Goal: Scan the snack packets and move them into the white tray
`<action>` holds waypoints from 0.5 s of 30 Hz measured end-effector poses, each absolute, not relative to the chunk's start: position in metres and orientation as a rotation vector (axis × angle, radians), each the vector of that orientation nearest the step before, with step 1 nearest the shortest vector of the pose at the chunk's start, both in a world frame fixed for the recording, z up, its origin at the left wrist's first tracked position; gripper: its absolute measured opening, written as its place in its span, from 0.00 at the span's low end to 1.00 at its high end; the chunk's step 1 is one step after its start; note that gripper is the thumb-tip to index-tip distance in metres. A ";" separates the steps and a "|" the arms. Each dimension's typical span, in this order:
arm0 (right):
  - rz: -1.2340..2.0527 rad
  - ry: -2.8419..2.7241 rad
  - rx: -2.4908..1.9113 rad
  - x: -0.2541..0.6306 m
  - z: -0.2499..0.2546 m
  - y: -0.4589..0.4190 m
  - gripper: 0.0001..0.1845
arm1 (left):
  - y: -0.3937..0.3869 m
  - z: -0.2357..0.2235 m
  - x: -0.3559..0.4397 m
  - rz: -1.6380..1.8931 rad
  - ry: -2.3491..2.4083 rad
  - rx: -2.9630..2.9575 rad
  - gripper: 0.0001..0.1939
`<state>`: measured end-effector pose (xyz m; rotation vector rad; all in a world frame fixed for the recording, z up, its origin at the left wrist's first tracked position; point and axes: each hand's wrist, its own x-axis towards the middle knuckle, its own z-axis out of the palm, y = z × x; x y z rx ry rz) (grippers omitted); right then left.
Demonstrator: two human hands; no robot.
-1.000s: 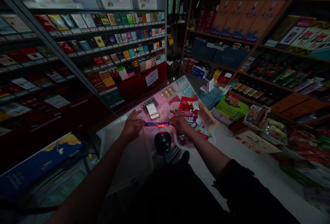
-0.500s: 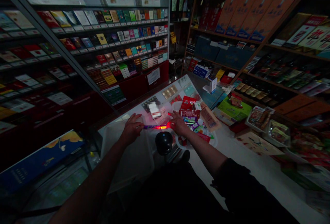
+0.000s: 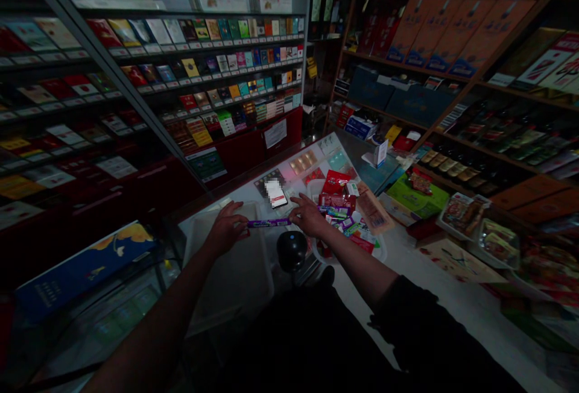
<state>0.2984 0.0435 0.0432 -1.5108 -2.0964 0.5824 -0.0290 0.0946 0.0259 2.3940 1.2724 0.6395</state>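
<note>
Pale counter (image 3: 245,193); dim, crowded shelves (image 3: 217,42)

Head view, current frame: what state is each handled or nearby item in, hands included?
Left hand: grip closed on one pack end.
Right hand: grip closed on the other.
Purple pack: held roughly level; seal unclear.
Phone: lying flat, screen lit.
Black scanner: upright, blue light on.
Basket: open, filled with packets.
Pale tub: uncovered.
</note>
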 end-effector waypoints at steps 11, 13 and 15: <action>0.471 -2.329 -1.416 0.248 0.067 0.046 0.07 | 0.064 0.039 -0.069 0.607 1.504 2.362 0.11; 0.439 -2.382 -1.442 0.238 0.070 0.042 0.08 | 0.055 0.036 -0.077 0.599 1.553 2.367 0.11; 0.408 -2.445 -1.446 0.228 0.072 0.037 0.08 | 0.045 0.032 -0.085 0.585 1.589 2.382 0.11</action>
